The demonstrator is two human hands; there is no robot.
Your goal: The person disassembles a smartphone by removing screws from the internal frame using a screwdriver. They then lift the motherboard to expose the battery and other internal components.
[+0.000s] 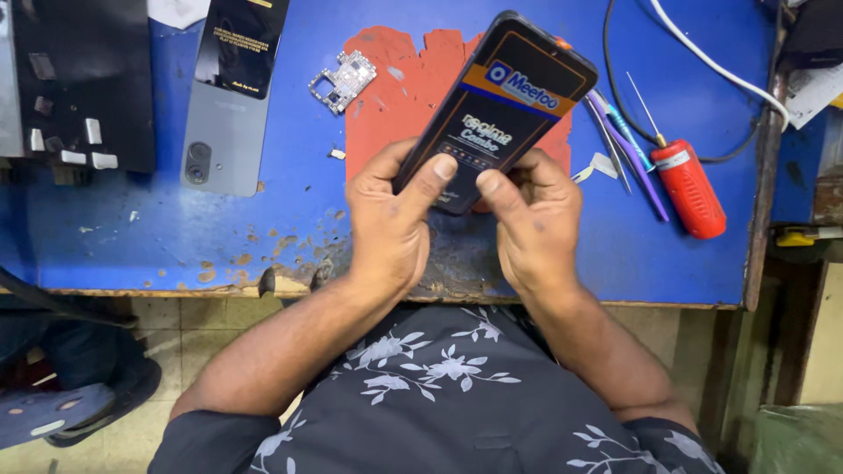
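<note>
I hold a black smartphone [502, 101] with a printed protective film on its screen, tilted up over the blue workbench [176, 228]. My left hand [391, 219] grips its lower left corner, thumb pressed on the screen. My right hand [531, 219] grips the lower right corner, thumb on the bottom edge. Under the phone lies a red mat [395, 96].
A grey phone back cover [224, 132] and a small circuit board [344, 81] lie to the left. A red-handled screwdriver [685, 180], tweezers [619, 140] and purple pry tools sit to the right, with white and black cables. A black tray [79, 79] with small parts stands far left.
</note>
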